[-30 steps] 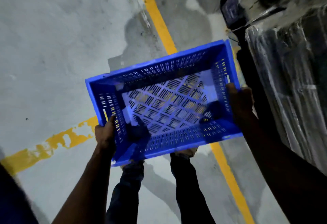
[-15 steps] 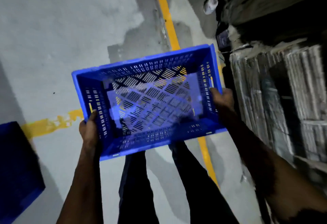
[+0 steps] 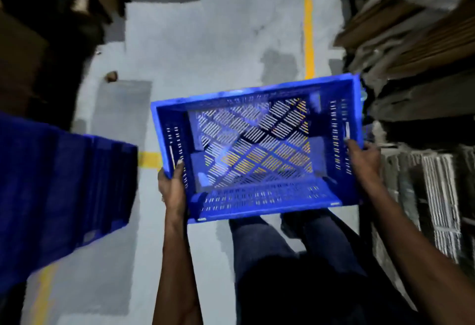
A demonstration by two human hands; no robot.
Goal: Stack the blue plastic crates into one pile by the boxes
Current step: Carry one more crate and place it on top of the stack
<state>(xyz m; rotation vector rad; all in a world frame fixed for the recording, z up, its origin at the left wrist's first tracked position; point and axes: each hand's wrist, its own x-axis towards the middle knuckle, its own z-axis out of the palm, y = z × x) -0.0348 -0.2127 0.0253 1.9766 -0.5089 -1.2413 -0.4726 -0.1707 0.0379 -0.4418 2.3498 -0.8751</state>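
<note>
While held above grey floor (image 3: 205, 42), slotted blue crate (image 3: 257, 150) sits open side up; left hand (image 3: 172, 186) clamps left rim, thumb inside; right hand (image 3: 362, 160) clamps right rim. Arms extended forward. Blue crate stack (image 3: 61, 183) left, flattened cardboard (image 3: 411, 29) right.

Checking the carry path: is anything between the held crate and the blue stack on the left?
Nothing visible: only bare floor separates the blue crate, held in both hands, from the blue crate stack.
</note>
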